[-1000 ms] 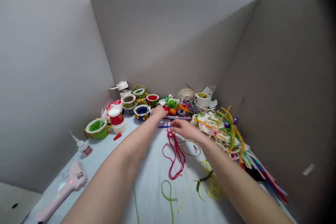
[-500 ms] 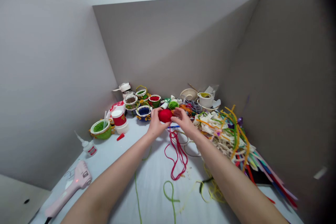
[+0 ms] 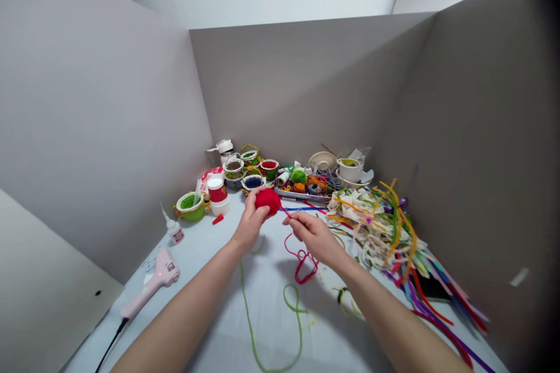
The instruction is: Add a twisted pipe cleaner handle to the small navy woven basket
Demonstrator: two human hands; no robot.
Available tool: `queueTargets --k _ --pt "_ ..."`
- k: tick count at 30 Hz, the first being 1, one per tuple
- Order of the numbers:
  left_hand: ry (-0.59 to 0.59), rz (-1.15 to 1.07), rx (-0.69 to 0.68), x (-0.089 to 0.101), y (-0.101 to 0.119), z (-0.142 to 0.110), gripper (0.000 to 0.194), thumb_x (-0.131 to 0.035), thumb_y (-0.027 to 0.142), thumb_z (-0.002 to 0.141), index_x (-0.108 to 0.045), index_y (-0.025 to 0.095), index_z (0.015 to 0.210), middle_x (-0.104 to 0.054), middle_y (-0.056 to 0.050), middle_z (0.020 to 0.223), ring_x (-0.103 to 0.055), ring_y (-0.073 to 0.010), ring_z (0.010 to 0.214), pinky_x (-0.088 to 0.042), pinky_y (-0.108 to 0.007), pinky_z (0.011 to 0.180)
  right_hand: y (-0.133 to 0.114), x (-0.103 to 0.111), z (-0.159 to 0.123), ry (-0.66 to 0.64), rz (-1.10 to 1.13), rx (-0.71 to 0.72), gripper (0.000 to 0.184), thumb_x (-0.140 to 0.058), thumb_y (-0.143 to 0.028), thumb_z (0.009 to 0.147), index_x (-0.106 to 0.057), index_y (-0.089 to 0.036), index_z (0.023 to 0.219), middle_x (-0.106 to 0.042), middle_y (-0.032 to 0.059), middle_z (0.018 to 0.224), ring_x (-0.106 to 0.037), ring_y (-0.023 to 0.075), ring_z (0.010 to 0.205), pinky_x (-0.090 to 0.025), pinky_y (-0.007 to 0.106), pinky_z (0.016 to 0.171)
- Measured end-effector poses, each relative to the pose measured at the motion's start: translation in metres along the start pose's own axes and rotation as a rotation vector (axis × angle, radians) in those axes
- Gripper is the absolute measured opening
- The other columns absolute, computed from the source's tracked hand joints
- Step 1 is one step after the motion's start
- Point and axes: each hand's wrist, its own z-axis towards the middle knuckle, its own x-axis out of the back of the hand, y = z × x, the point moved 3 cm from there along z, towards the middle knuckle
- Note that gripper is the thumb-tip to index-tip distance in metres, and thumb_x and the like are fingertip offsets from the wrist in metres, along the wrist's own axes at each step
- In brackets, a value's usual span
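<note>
My left hand [image 3: 250,222] is closed around a red ball of yarn [image 3: 268,200], held above the table. A red strand [image 3: 301,256] runs from the ball to my right hand [image 3: 311,233], which pinches it just to the right of the ball. The rest of the strand hangs down in loops onto the pale blue tabletop [image 3: 210,256] below my right hand. A loose green strand [image 3: 289,326] lies on the table nearer to me.
Small decorated cups [image 3: 245,166] and a metal tray of yarn balls [image 3: 306,186] stand at the back. A green bowl [image 3: 190,205], glue bottle [image 3: 174,230] and pink glue gun [image 3: 151,280] lie left. Pipe cleaners and lace scraps [image 3: 385,227] pile up on the right. Grey partitions enclose the table.
My left hand has lifted the red ball from the back of the table and drawn it toward me. My right hand has taken the strand and pulled it away from the ball.
</note>
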Motion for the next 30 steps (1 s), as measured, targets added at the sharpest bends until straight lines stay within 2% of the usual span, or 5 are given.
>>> queueTargets --k 12,18,23,26,30 --pt "-0.219 -0.295 0.326 -0.019 0.027 -0.045 0.037 -0.064 0.031 0.078 -0.051 0.026 0.112 -0.059 -0.006 0.116 -0.061 -0.0173 0.097 -0.050 -0.035 0.086 0.020 0.004 -0.021 -0.375 -0.019 -0.145 0.039 -0.040 -0.049 0.091 -0.058 -0.015 0.088 -0.040 -0.0050 0.058 -0.034 0.0091 0.051 -0.029 0.022 0.050" --pt "-0.539 0.173 0.384 -0.020 0.030 -0.070 0.041 -0.072 0.023 0.064 -0.055 0.021 0.101 -0.063 -0.005 0.100 -0.060 -0.0192 0.088 -0.049 -0.032 0.076 -0.006 0.041 -0.001 -0.439 -0.216 -0.107 0.039 -0.050 -0.050 0.086 -0.049 -0.017 0.066 -0.038 -0.0051 0.059 -0.032 0.0092 0.055 -0.025 0.023 0.052" --pt "-0.327 0.649 0.097 -0.016 0.007 -0.050 0.045 -0.074 0.025 0.056 -0.058 0.022 0.098 -0.062 -0.004 0.098 -0.056 -0.0232 0.092 -0.047 -0.038 0.083 -0.038 0.032 -0.008 -0.261 -0.496 -0.041 0.035 -0.043 -0.040 0.091 -0.049 -0.018 0.064 -0.048 -0.0013 0.063 -0.039 0.0118 0.059 -0.027 0.025 0.056" --pt "-0.100 0.297 0.237 -0.008 0.006 -0.025 0.049 -0.064 0.034 0.070 -0.048 0.023 0.116 -0.062 -0.007 0.103 -0.059 -0.0213 0.094 -0.049 -0.038 0.082 -0.047 0.018 -0.022 -0.244 -0.354 -0.025 0.033 -0.038 -0.039 0.094 -0.051 -0.019 0.072 -0.050 -0.0011 0.066 -0.043 0.0119 0.062 -0.031 0.024 0.057" --pt "-0.280 -0.199 0.393 -0.009 0.041 -0.016 0.041 -0.052 0.047 0.078 -0.052 0.025 0.113 -0.060 -0.007 0.117 -0.060 -0.0201 0.098 -0.050 -0.035 0.080 -0.035 0.021 -0.020 -0.461 -0.106 -0.060 0.036 -0.041 -0.047 0.092 -0.053 -0.018 0.075 -0.046 -0.0026 0.063 -0.040 0.0101 0.056 -0.032 0.022 0.053"
